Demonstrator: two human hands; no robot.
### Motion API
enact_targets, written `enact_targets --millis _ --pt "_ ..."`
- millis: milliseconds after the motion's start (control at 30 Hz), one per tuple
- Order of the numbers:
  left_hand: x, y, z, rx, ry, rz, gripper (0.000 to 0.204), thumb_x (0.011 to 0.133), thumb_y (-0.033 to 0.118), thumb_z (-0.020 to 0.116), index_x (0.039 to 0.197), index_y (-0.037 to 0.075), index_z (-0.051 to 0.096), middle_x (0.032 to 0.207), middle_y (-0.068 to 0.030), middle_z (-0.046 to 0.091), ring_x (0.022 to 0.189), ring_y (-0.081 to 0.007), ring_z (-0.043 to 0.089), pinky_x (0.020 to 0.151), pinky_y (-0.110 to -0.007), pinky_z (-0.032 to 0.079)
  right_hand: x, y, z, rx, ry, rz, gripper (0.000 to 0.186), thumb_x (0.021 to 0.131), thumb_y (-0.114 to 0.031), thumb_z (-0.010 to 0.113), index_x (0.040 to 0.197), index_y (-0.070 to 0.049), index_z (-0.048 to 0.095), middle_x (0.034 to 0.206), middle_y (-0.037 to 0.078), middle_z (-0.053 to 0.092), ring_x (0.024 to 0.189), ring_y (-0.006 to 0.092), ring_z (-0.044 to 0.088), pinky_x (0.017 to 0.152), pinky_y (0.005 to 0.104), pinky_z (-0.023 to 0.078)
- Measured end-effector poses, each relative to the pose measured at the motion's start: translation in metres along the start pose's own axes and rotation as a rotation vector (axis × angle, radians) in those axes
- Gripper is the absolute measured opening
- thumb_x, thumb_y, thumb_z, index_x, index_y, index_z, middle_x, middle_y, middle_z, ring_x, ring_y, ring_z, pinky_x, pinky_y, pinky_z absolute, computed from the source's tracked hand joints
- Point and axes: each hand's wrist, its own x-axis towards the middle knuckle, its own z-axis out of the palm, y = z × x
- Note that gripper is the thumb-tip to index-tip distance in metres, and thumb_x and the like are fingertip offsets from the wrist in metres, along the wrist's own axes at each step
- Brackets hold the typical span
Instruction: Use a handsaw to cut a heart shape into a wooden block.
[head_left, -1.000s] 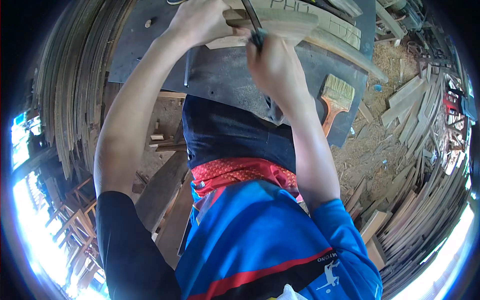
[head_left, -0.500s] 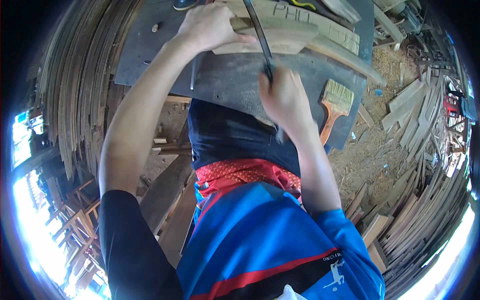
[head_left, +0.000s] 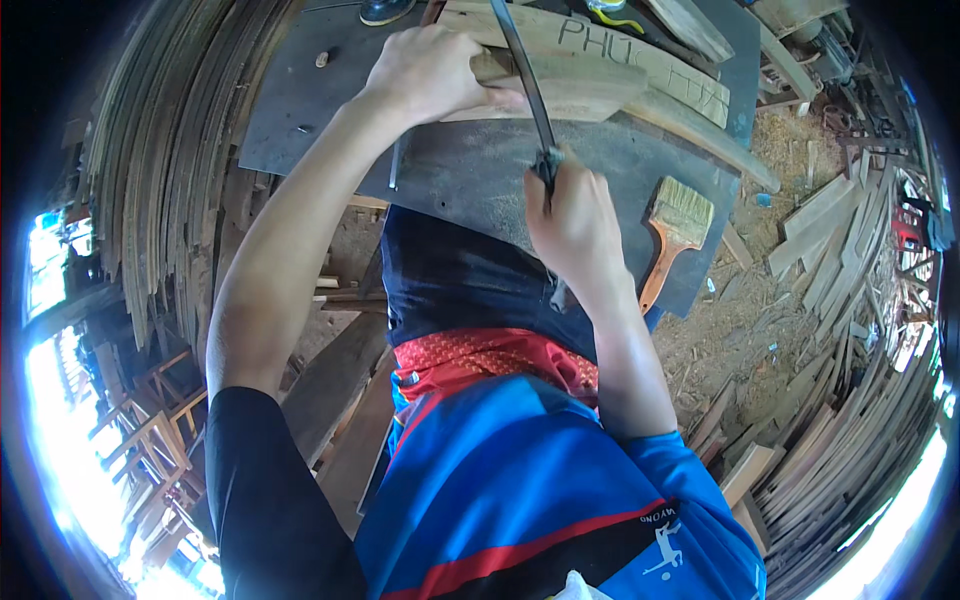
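- The dark work table [head_left: 455, 170] sits a little lower in view than a second ago, as if the head has tipped.
- A pale board [head_left: 655, 62] with dark markings lies across it, on the far side of the work.
- The shaped wood piece [head_left: 590, 85] rests on the table just in front of that board, roughly where it was.
- The long dark tool [head_left: 528, 72] crosses over it; its handle end, beside the wood's near edge a second ago, is now clear of it. Whether blade and wood touch cannot be told.
- The left hand [head_left: 425, 75] stays clamped on the wood's left end, thumb along the near side, apparently steadying it.
- The right hand [head_left: 575, 215], wrapped around the handle, has drawn back toward the body, which looks like the pull end of a working stroke.
- The brush [head_left: 681, 228] lies untouched at the right.
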Motion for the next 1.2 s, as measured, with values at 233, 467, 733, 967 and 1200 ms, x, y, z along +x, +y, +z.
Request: enact_targets --millis 233,467,733,967,1200 --pt "-0.007 -0.011 0.003 0.004 0.118 0.088 0.066 0.071 0.071 0.069 0.093 0.010 0.076 0.086 -0.0155 0.072 0.086 -0.0333 0.071 0.082 -0.043 0.056 0.022 -0.007 0.002 -0.095 0.079 -0.163 0.027 0.090 -0.022 0.059 0.091 0.005 0.057 0.071 0.029 0.063 0.072 0.0488 0.064 0.067 0.0534 0.053" --pt "-0.007 -0.004 0.004 0.001 0.208 0.074 0.080 0.064 0.086 0.061 0.098 0.015 0.076 0.087 -0.0134 0.073 0.089 -0.0305 0.071 0.083 -0.043 0.056 0.005 -0.002 -0.018 -0.157 0.067 -0.205 0.028 0.090 -0.023 0.060 0.085 0.004 0.057 0.073 0.029 0.061 0.076 0.0464 0.062 0.070 0.0541 0.051" --pt "-0.017 -0.001 0.000 0.096 0.062 0.008 0.067 0.068 0.077 0.067 0.104 0.021 0.077 0.084 -0.0138 0.072 0.086 -0.0332 0.070 0.084 -0.045 0.054 -0.028 -0.006 -0.042 -0.072 -0.091 -0.067 0.025 0.090 -0.022 0.061 0.086 0.002 0.056 0.076 0.027 0.061 0.078 0.0470 0.059 0.070 0.0546 0.048" --pt "-0.023 0.003 0.002 0.070 0.192 0.074 0.055 0.070 0.070 0.071 0.089 0.018 0.077 0.075 -0.0144 0.070 0.077 -0.0331 0.070 0.072 -0.044 0.056 0.012 -0.011 -0.030 -0.124 -0.018 -0.247 0.025 0.089 -0.021 0.062 0.087 0.004 0.057 0.074 0.026 0.061 0.077 0.0454 0.061 0.070 0.0533 0.049" --pt "-0.041 0.003 0.024 0.068 0.364 0.133 0.053 0.069 0.068 0.072 0.088 0.018 0.078 0.060 -0.0064 0.067 0.060 -0.0259 0.069 0.056 -0.037 0.056 -0.047 -0.009 -0.054 -0.146 -0.241 0.022 0.029 0.086 -0.019 0.065 0.097 0.006 0.054 0.065 0.026 0.061 0.067 0.0478 0.063 0.064 0.0527 0.052"
